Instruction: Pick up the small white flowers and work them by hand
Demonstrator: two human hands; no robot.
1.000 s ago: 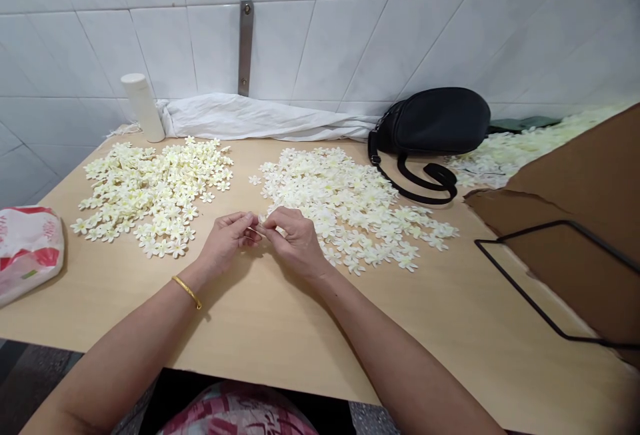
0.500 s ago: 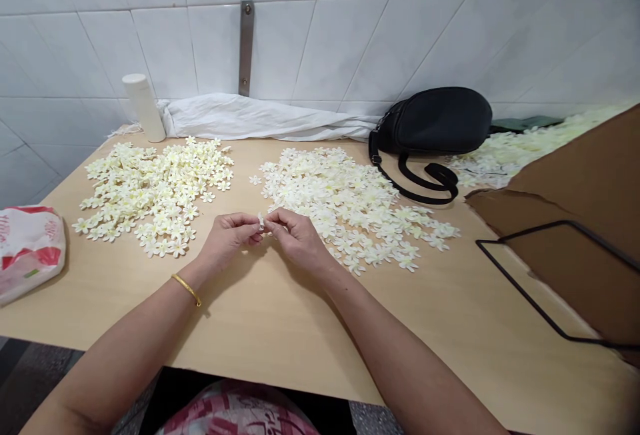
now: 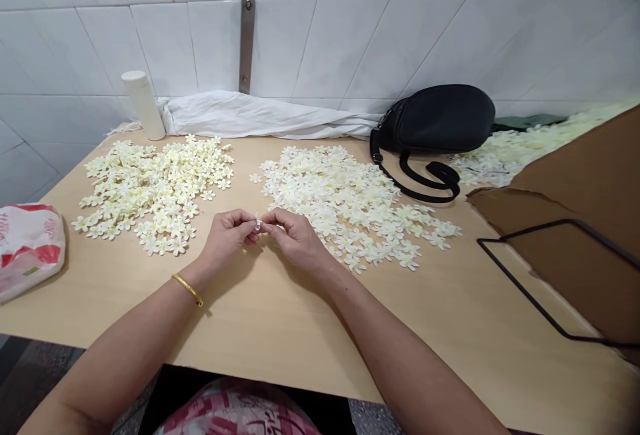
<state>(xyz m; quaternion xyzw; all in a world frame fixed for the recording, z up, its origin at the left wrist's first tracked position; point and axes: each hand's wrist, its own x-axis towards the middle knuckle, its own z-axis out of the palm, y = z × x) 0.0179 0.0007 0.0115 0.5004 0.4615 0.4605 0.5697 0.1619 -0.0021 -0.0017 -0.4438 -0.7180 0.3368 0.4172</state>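
Between my fingertips, over the middle of the table, is a small white flower [image 3: 258, 224]. My left hand [image 3: 229, 236] pinches it from the left, its fingers closed. From the other side my right hand [image 3: 295, 236] grips it with thumb and forefinger, the fingertips of both hands almost touching. A pile of cream flowers with yellow centres [image 3: 160, 188] lies beyond my left hand. The whiter flower pile [image 3: 335, 195] spreads behind and to the right of my right hand.
A white bottle [image 3: 144, 105] and a white cloth [image 3: 260, 115] lie along the tiled wall. At the back right rests a black bag [image 3: 443, 118] with its strap. Brown cardboard [image 3: 575, 202] and a black wire frame [image 3: 530, 298] stand right; a red-white packet [image 3: 30, 245] lies far left.
The small flower has turned slightly between my fingertips, and both hands have shifted a very little to the left.
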